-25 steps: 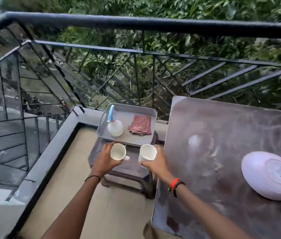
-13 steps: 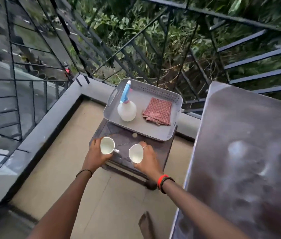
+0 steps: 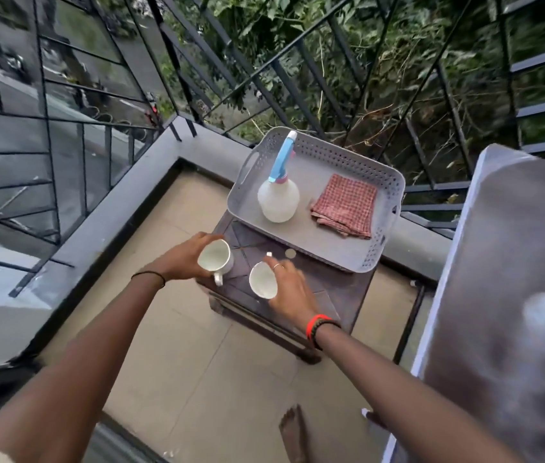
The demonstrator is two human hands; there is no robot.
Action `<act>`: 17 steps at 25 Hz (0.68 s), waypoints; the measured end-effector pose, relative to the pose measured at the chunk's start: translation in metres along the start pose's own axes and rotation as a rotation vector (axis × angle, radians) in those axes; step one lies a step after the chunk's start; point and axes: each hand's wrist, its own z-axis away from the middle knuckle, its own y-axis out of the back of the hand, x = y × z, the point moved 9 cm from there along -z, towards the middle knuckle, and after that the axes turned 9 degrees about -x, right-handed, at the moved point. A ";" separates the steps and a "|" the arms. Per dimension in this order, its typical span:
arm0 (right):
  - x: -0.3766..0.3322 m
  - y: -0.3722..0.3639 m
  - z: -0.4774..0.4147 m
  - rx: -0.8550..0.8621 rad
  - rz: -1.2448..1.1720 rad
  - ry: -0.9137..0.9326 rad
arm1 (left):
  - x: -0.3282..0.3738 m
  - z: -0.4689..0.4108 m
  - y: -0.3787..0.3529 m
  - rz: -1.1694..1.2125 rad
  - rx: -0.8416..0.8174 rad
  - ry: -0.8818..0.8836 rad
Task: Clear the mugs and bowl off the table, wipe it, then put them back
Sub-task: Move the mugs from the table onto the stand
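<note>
1. The left hand [image 3: 182,262] has its fingers curled round the left mug [image 3: 215,260]. The mug is upright at the 9 o'clock corner of the stool [image 3: 341,292], handle pointing to 6 o'clock. I cannot tell whether its base is down yet.
2. The right hand [image 3: 289,285] is clamped on the right mug [image 3: 262,285], at 3 o'clock of the first and just beside it. This mug is tilted, mouth turned toward 8 o'clock.
3. The tray [image 3: 388,212] fills the stool's 12 to 2 o'clock part, carrying a spray bottle [image 3: 278,198] and a checked cloth [image 3: 344,210], so only a narrow strip is left for both mugs.
4. Likely risk: the left mug sits at the very edge, and a nudge on release could drop it to the tiled floor.
5. Letting the tilted mug go before it stands flat could roll it into its neighbour.
6. The smeared table [image 3: 515,295] lies at 3 o'clock; the bowl is out of view.
</note>
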 end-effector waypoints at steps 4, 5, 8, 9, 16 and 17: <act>-0.019 0.002 -0.025 -0.005 0.090 0.090 | -0.006 -0.001 0.005 -0.061 -0.028 -0.004; -0.023 0.004 -0.032 -0.006 0.104 0.104 | -0.008 -0.001 0.004 -0.046 -0.021 -0.003; -0.030 0.010 -0.053 -0.041 0.148 0.131 | -0.014 0.002 0.000 -0.005 0.018 0.012; -0.032 0.011 -0.058 -0.057 0.167 0.147 | -0.015 0.004 0.000 0.004 0.033 0.012; -0.039 0.014 -0.059 -0.066 0.220 0.207 | -0.014 0.006 -0.003 0.043 0.111 -0.005; -0.039 0.013 -0.056 -0.048 0.197 0.202 | -0.013 0.008 -0.003 0.055 0.133 -0.005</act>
